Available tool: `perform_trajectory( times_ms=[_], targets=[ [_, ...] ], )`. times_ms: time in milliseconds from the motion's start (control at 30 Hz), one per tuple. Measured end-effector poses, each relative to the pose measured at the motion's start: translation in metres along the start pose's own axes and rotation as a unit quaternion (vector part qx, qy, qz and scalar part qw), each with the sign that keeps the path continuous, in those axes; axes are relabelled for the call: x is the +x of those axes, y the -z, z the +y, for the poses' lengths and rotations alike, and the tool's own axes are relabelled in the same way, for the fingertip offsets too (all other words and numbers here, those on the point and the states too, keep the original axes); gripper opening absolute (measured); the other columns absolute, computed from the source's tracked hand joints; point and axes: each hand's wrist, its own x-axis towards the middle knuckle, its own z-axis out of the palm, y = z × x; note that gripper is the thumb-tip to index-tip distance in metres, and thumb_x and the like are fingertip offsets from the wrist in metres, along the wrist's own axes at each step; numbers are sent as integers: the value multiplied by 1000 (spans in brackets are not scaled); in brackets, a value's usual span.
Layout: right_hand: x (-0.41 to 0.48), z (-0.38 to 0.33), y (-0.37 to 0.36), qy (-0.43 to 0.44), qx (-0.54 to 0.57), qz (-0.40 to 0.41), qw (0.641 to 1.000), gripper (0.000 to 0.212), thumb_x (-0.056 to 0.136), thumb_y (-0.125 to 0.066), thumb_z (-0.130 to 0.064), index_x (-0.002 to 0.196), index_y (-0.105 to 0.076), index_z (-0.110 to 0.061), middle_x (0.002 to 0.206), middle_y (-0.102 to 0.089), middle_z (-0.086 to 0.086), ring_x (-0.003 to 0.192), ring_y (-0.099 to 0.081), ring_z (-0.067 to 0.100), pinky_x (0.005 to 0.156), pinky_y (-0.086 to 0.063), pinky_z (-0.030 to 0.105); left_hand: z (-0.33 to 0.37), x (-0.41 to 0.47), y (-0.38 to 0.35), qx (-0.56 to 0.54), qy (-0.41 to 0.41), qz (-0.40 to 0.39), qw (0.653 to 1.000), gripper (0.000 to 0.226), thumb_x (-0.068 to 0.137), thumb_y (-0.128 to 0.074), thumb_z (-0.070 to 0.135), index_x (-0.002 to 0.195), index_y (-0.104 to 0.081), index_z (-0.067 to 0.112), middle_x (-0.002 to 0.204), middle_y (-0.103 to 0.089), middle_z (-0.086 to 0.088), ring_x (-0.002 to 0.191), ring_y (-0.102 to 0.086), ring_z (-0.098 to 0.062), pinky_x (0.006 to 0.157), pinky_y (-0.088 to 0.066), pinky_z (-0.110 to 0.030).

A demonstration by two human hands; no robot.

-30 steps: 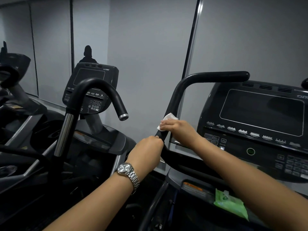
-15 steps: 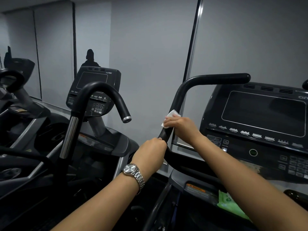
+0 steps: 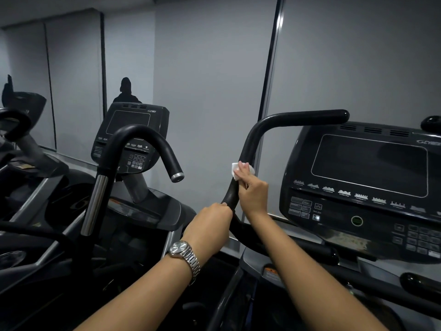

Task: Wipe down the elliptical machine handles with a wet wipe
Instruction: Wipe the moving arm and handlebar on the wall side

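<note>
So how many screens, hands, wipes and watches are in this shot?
Console screens: 2
Hands: 2, the left hand gripping the handle, the right hand wiping it
Wet wipe: 1
Wristwatch: 1
Total: 6

I see the handle coated in black, matt, with a fine grain and a soft sheen along its upper bend. The wet wipe on it looks like thin white cloth, soft and crumpled. At 3 o'clock the console is glossy black plastic, and its screen is smooth and reflecting. At 9 o'clock the neighbour handle has the same matt black cover, a polished metal end cap and a shiny metal tube below. At 7 o'clock my watch is bright polished metal with a link band. The wall is grey, matt, smooth.
</note>
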Motion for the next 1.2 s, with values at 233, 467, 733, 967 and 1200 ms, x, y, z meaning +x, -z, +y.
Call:
perform_trajectory(
  times_ms=[233, 467, 733, 967, 1200],
  targets=[
    [2, -1, 1, -79, 49, 57, 994, 27, 87, -65, -5, 112, -66, -13, 116, -65, 4, 110, -61, 14, 96, -45, 15, 0, 2, -1, 12, -3, 1, 1000, 28, 85, -41, -8, 101, -58, 7, 121, -58, -10, 88, -62, -28, 67, -46, -32],
    [3, 6, 2, -62, 19, 36, 997, 27, 89, -63, -10, 115, -66, -16, 117, -64, 2, 103, -63, 10, 87, -48, 11, 0, 3, -1, 10, -5, 5, 1000, 20, 86, -42, -6, 90, -53, 10, 113, -60, -7, 78, -59, -25, 63, -39, -29],
    [54, 9, 14, -22, -47, 42, 998, 28, 92, -57, -7, 119, -63, -10, 107, -70, 12, 51, -49, -8, 56, -40, 0, -1, 3, -3, 1, 0, 11, 1000, 24, 86, -43, -6, 100, -57, 8, 118, -59, -6, 85, -61, -25, 65, -41, -28],
    [23, 21, 17, 110, -129, -37, 985, 44, 83, -65, 5, 124, -60, -10, 125, -60, 7, 104, -64, 23, 86, -55, 38, 0, 2, -2, 10, -11, 19, 1000, 23, 86, -42, -6, 98, -57, 8, 112, -61, -7, 79, -60, -25, 61, -36, -27],
    [57, 11, 25, 140, -220, -83, 962, 46, 85, -59, 5, 129, -54, -9, 130, -58, 7, 88, -68, 31, 72, -58, 46, 1, 0, 1, 1, -3, 20, 1000, 20, 85, -43, -5, 94, -55, 8, 101, -61, -8, 67, -49, -23, 59, -36, -28]
  ],
)
